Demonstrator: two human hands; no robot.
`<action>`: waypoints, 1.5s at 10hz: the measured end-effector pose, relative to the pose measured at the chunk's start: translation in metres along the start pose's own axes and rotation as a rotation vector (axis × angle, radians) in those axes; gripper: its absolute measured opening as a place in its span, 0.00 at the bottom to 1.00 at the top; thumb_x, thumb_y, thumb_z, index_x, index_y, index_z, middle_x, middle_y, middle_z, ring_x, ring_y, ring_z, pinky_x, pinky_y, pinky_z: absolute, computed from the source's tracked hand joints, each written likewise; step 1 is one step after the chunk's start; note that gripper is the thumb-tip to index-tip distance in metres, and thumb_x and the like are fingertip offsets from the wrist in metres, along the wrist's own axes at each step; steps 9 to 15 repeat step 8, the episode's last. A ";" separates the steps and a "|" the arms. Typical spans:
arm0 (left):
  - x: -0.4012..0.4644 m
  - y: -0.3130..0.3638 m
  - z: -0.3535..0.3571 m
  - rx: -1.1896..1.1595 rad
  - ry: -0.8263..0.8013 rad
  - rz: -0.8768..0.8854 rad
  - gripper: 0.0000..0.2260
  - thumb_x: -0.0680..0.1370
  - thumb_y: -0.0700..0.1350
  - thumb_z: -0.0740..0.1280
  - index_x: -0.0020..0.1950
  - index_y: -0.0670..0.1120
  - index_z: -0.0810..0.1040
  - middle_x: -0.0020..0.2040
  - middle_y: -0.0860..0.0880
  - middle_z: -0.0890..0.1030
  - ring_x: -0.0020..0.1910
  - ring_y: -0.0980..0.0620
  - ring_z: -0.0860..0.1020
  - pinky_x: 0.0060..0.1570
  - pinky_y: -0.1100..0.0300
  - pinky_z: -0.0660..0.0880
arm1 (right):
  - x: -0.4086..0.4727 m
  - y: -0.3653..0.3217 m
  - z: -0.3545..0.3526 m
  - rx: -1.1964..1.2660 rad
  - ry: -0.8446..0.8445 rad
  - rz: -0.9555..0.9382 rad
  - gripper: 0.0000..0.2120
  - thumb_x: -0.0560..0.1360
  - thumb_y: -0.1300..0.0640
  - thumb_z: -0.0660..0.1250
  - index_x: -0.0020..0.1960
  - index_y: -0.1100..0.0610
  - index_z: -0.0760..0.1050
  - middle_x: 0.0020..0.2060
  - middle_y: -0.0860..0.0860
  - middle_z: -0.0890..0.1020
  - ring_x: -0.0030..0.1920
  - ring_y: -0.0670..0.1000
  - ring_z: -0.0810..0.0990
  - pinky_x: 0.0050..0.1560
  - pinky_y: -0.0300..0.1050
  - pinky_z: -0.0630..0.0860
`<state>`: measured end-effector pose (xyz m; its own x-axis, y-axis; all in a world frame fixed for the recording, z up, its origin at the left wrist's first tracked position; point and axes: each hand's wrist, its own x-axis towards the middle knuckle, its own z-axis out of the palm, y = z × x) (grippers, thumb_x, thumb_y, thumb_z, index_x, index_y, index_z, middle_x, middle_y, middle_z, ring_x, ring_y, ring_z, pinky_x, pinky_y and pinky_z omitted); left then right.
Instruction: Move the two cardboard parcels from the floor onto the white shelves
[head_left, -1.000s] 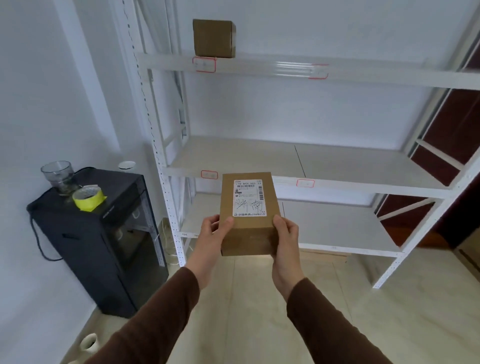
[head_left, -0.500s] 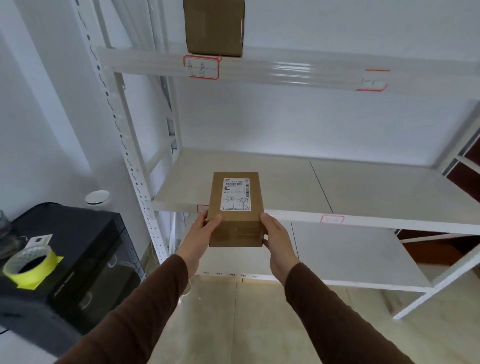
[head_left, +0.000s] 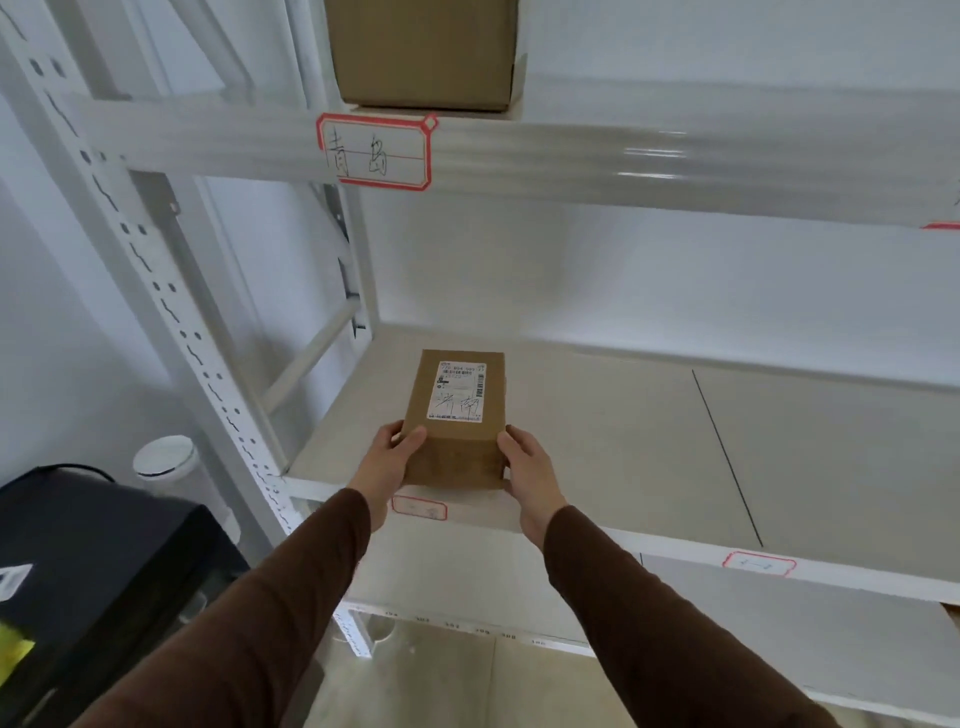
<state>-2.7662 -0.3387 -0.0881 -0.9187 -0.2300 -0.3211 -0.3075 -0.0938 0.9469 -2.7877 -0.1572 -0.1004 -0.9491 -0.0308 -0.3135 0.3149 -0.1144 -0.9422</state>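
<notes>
A brown cardboard parcel (head_left: 456, 415) with a white shipping label on top is over the left front part of the middle white shelf (head_left: 623, 447). My left hand (head_left: 392, 460) grips its left near corner and my right hand (head_left: 527, 470) grips its right near corner. Whether its base rests on the shelf board I cannot tell. A second, larger cardboard parcel (head_left: 423, 52) stands on the top shelf (head_left: 571, 156), directly above, over a red-framed handwritten tag.
The white upright post (head_left: 171, 312) with punched holes runs down the left. A black cabinet (head_left: 93, 561) stands at lower left with a white cylinder (head_left: 166, 460) behind it. A lower shelf (head_left: 779, 623) and tiled floor lie below. Red-framed tags mark the shelf edges.
I have stepped closer to the shelves, and both hands have carried the labelled parcel forward from in front of the middle shelf edge to over its board.
</notes>
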 end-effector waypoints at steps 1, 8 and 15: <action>0.023 0.005 0.002 0.009 0.006 -0.010 0.22 0.83 0.49 0.66 0.76 0.46 0.68 0.64 0.46 0.78 0.51 0.55 0.79 0.43 0.62 0.75 | 0.023 -0.001 0.006 -0.012 0.009 -0.001 0.11 0.83 0.51 0.63 0.65 0.49 0.75 0.63 0.51 0.82 0.62 0.51 0.80 0.70 0.57 0.75; 0.082 0.002 -0.021 0.046 -0.029 -0.037 0.33 0.80 0.57 0.69 0.81 0.49 0.61 0.75 0.46 0.72 0.69 0.45 0.71 0.73 0.48 0.66 | 0.028 -0.018 0.015 -0.050 0.079 0.013 0.17 0.84 0.52 0.61 0.73 0.51 0.70 0.61 0.45 0.79 0.57 0.45 0.76 0.65 0.46 0.70; 0.082 0.002 -0.021 0.046 -0.029 -0.037 0.33 0.80 0.57 0.69 0.81 0.49 0.61 0.75 0.46 0.72 0.69 0.45 0.71 0.73 0.48 0.66 | 0.028 -0.018 0.015 -0.050 0.079 0.013 0.17 0.84 0.52 0.61 0.73 0.51 0.70 0.61 0.45 0.79 0.57 0.45 0.76 0.65 0.46 0.70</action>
